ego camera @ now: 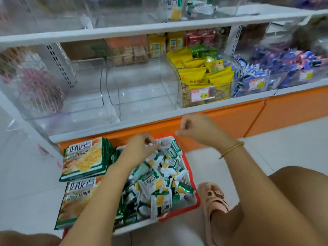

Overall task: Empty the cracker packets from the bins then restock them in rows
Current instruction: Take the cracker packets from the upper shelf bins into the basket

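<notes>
Cracker packets [156, 185], small and green-and-white, are heaped in a red basket [196, 204] on the floor at lower centre of the frame. Two clear bins [142, 89] stand bare on the shelf at centre; a bin of yellow packets [204, 77] is seen to their right. Two stacks of large cracker bags [82, 157] are laid against the basket's left side. The left hand [140, 148] is lowered onto the heap, fingers closed on packets. The right hand [197, 128] is held above the basket's far corner, clenched; whether anything is held cannot be told.
</notes>
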A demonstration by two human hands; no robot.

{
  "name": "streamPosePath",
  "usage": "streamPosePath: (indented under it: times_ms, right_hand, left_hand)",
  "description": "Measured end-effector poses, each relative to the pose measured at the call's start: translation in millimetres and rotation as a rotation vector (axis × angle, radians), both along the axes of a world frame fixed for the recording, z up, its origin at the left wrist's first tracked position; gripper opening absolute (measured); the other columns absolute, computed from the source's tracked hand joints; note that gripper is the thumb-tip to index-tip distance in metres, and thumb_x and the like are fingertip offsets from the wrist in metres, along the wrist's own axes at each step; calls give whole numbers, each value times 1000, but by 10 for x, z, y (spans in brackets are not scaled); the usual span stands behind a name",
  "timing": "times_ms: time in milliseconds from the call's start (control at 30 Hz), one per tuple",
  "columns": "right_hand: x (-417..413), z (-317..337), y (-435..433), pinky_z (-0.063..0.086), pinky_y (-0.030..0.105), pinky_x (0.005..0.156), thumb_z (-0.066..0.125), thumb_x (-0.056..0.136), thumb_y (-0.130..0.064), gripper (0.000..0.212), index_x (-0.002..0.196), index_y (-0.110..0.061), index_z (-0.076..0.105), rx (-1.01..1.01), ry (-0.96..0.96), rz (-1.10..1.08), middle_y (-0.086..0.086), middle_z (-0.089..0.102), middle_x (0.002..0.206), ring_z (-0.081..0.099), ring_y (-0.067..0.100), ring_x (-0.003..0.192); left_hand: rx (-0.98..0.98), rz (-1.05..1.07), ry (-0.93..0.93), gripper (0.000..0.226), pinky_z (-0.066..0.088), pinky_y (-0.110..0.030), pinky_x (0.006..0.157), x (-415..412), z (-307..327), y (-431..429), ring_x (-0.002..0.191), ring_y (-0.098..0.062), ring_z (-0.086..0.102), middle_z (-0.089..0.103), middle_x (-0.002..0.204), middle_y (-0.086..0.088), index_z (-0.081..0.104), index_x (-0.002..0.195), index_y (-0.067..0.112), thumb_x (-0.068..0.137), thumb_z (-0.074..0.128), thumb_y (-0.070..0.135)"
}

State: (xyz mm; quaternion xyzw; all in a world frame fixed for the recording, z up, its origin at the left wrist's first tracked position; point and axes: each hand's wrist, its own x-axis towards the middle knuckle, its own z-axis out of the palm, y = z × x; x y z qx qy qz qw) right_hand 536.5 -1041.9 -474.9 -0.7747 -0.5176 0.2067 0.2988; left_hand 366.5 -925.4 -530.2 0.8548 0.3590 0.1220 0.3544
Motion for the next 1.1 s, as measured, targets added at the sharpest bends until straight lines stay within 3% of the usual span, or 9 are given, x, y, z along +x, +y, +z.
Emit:
streamPosePath:
  times_ms: [133, 267, 433, 567, 667, 767, 833, 1000, 1100]
  right_hand:
    - [360, 1141, 197, 38, 11, 50, 66, 77, 3, 26, 71, -20, 55, 251, -162, -20, -12, 51, 66, 50, 2, 61]
    - [852, 1991, 337, 45, 23, 70, 64, 74, 4, 29, 84, -23, 60, 411, -405, -84, -14, 55, 76, 56, 12, 77]
    - [1611, 2746, 597, 42, 15, 69, 67, 84, -9, 17, 99, -15, 62, 525, -558, -170, -8, 56, 87, 53, 11, 84]
    - [2167, 3079, 1066, 45, 16, 64, 69, 87, -21, 21, 106, -18, 62, 294, -458, -130, -1, 65, 102, 59, 8, 79]
    - [2354, 3167, 1439, 51, 21, 79, 69, 86, -30, 35, 118, -19, 60, 16, -389, -5, -4, 63, 111, 63, 9, 92]
    - [2434, 3144, 1782, 48, 27, 90, 70, 83, -34, 53, 131, -21, 52, -390, -389, 124, -10, 54, 116, 56, 15, 107]
    - [2474, 3089, 1996, 48, 32, 95, 71, 81, -32, 54, 130, -15, 53, -577, -385, 197, -8, 57, 112, 55, 15, 102]
    - [2515, 2888, 2438, 50, 34, 87, 64, 89, -16, 40, 128, -7, 57, -751, -455, 307, 13, 57, 110, 50, 23, 93]
    - [2541, 2841, 2558, 50, 31, 82, 70, 83, -38, 52, 123, -8, 58, -817, -687, 353, 4, 58, 105, 54, 19, 89]
  left_hand:
    - [273, 5, -336, 28, 37, -12, 54, 401, 1165, 229, 60, -2, 52, 59, 68, 7, 56, 67, 20, 88, 64, 36]
    - [508, -72, -544, 27, 38, -9, 52, 849, 2231, 399, 56, 2, 52, 58, 65, 10, 54, 67, 20, 88, 65, 34]
    - [824, -137, -526, 15, 45, -25, 79, 1425, 2958, 802, 89, -13, 59, 63, 95, 2, 59, 92, 19, 86, 66, 31]
    - [984, -190, -200, 41, 36, -25, 91, 1775, 3057, 1066, 109, -15, 51, 56, 123, -3, 55, 123, 16, 87, 65, 31]
    - [976, -197, -39, 44, 41, -31, 95, 1889, 3013, 1145, 112, -20, 54, 56, 129, -3, 54, 130, 17, 88, 64, 27]
    - [994, -158, 9, 35, 43, -31, 91, 1928, 3007, 1189, 101, -16, 56, 55, 126, 4, 59, 125, 26, 90, 60, 27]
    - [991, -137, 5, 31, 45, -30, 91, 1954, 3008, 1224, 102, -14, 56, 56, 122, 5, 62, 120, 27, 90, 61, 27]
    - [900, -97, -130, 13, 50, -26, 87, 2000, 3057, 1248, 83, -2, 56, 62, 95, 15, 69, 99, 28, 86, 65, 26]
    - [873, -75, -127, 6, 52, -25, 80, 2044, 3106, 1199, 77, 3, 57, 63, 84, 17, 68, 87, 30, 87, 62, 29]
